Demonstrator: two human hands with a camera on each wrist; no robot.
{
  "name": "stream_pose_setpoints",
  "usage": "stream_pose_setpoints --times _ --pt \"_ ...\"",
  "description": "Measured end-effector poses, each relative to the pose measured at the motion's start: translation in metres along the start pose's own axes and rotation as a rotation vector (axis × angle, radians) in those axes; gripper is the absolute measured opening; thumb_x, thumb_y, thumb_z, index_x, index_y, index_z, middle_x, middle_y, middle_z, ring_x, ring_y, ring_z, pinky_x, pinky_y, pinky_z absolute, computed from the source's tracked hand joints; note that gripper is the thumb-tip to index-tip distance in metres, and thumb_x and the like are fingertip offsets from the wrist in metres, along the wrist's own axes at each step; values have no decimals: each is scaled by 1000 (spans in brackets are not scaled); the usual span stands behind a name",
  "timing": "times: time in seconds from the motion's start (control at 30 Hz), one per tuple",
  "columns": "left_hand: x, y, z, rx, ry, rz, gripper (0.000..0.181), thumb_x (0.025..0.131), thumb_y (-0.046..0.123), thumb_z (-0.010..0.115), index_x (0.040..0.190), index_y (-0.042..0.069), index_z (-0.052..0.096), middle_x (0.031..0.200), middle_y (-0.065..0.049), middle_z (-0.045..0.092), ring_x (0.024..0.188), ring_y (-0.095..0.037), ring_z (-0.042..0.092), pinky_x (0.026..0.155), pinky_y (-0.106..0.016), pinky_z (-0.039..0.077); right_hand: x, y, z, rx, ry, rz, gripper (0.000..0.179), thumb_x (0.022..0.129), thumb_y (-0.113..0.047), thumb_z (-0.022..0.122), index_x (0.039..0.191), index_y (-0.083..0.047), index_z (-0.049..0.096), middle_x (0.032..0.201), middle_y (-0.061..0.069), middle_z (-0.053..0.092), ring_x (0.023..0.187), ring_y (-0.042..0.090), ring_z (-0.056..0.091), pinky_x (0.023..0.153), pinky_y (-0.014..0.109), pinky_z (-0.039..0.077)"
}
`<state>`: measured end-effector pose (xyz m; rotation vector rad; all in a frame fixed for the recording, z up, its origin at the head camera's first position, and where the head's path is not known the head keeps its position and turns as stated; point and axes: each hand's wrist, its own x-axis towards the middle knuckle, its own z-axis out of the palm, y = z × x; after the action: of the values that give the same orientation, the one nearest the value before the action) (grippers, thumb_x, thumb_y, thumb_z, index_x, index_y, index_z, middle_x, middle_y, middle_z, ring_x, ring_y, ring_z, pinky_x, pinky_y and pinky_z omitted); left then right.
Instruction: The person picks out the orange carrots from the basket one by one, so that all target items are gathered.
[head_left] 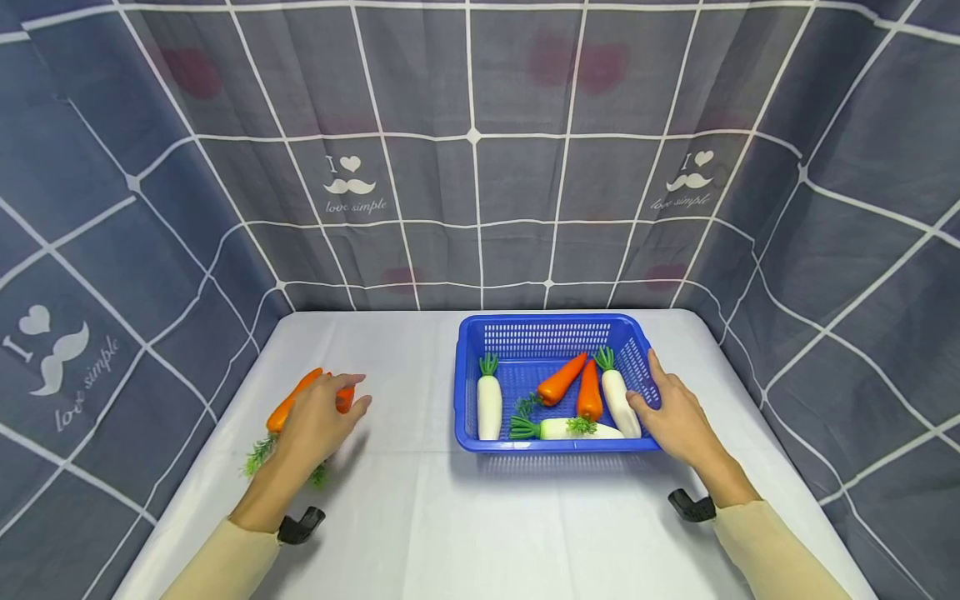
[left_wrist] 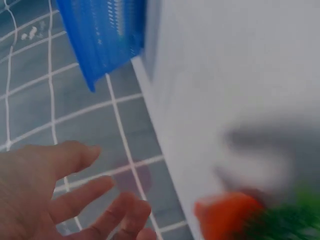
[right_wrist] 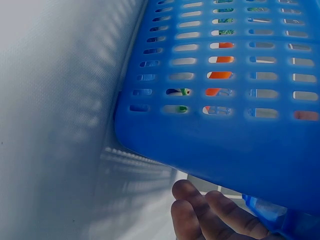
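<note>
My left hand (head_left: 311, 429) hovers over the left side of the table, fingers spread and nothing in its grasp. Under and beside it lie orange carrots (head_left: 294, 402) with leafy green tops, partly hidden by the hand; one carrot (left_wrist: 227, 215) shows blurred in the left wrist view. At the right, my right hand (head_left: 678, 412) grips the side rim of a blue plastic basket (head_left: 555, 446), thumb inside and fingers outside. Inside the basket are two carrots (head_left: 562, 380) and three white radishes (head_left: 490, 406) with green tops. Through the slots of the basket wall (right_wrist: 200, 135), orange and green show.
A white cloth (head_left: 420, 517) covers the table. Grey-blue checked curtains (head_left: 420, 175) with white lines enclose the back and both sides. A black strap piece (head_left: 302, 526) sits at each wrist, by the pale sleeves.
</note>
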<state>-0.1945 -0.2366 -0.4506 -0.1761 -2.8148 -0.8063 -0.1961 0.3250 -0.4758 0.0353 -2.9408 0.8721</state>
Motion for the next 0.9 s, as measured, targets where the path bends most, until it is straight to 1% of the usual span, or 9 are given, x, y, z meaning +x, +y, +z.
stream_pose_setpoints --times 0.1,0.17,0.2,0.27,0.47,0.6,0.73,0.8,0.9 --pt "6 15 1 -4 -9 35 43 108 25 84 147 8 80 124 -21 82 89 -32 72 77 -41 58 0 -1 0 0 0 1 95 118 -42 63 186 -5 9 162 45 54 149 68 56 126 83 44" --pt "11 26 2 -15 -15 52 42 108 27 83 147 10 81 131 -20 82 104 -38 78 86 -51 63 0 -1 0 -1 1 0 95 118 -42 63 186 -4 9 161 45 54 149 68 56 126 83 44" --pt "13 32 3 -22 -19 61 42 108 28 83 147 10 81 133 -20 83 110 -39 80 91 -55 65 0 -1 0 -1 1 1 95 118 -42 63 186 -5 9 162 45 54 149 68 56 126 83 44" --pt "19 44 4 -32 -27 77 43 108 29 83 147 12 81 136 -19 83 115 -40 82 96 -59 66 0 -1 0 -1 1 2 95 118 -43 63 187 -5 9 162 45 54 149 68 56 126 83 43" --pt "37 84 11 -48 -70 128 45 108 33 84 150 15 80 142 -15 82 119 -36 82 98 -58 69 -1 -1 0 3 -1 1 96 118 -43 63 187 -5 8 162 45 54 149 68 56 126 83 43" --pt "51 111 18 -68 -125 178 45 109 33 84 150 15 80 141 -12 82 120 -33 81 98 -53 70 -1 -1 0 7 -2 0 96 118 -42 63 186 -5 8 162 45 54 150 67 56 127 83 43" --pt "68 137 29 -95 -194 237 43 109 31 84 148 14 81 139 -13 82 117 -32 80 96 -49 70 -1 0 0 5 -4 2 95 118 -42 63 187 -5 8 162 45 54 150 68 55 127 83 43" --pt "77 149 37 -108 -233 265 43 109 31 83 148 14 80 139 -13 83 117 -33 81 97 -49 70 -1 -1 -1 5 -5 2 95 118 -43 63 187 -5 8 162 45 54 150 68 56 127 83 43" --pt "90 167 48 -124 -319 306 46 110 32 82 152 13 78 142 -14 83 120 -36 81 101 -49 70 -1 -1 -1 3 -4 2 96 118 -43 63 186 -4 9 161 45 55 149 67 56 126 83 43"
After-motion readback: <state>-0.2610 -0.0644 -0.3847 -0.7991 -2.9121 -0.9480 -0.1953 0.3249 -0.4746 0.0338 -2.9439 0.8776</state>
